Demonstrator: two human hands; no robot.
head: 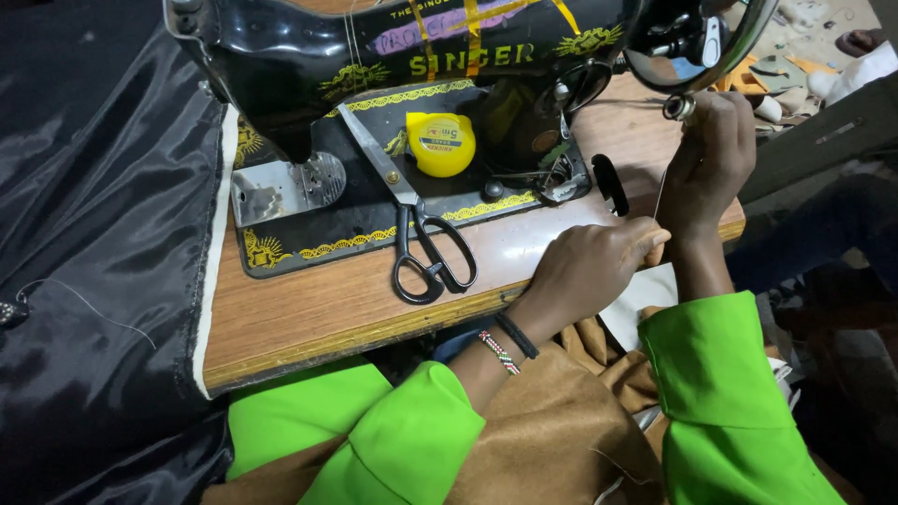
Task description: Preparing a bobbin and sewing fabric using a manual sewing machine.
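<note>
A person in bright green sleeves sits at a wooden sewing table (309, 323), seen from above. Black satin fabric (94, 234) drapes over the table's left end and spills off it, well apart from both hands. A black sewing machine (309, 65) with gold decoration stands across the far side of the table, its handwheel (697, 37) at the right. Brown cloth (552, 430) lies bunched in the person's lap, under the forearms.

On the machine's flat bed rest black-handled scissors (416, 234), blades pointing away from the person, and just beside them a round yellow tape measure (441, 145); both sit within easy reach.

The right hand (716, 159) is raised just below the handwheel, fingers pinched closed on a small silvery bobbin (680, 107). A fine thread (659, 194) runs down from it to the left hand (594, 266), which rests at the table's near edge with fingers curled shut, seemingly pinching the thread to keep it taut. Beaded and dark bracelets (505, 344) circle the left wrist.
</note>
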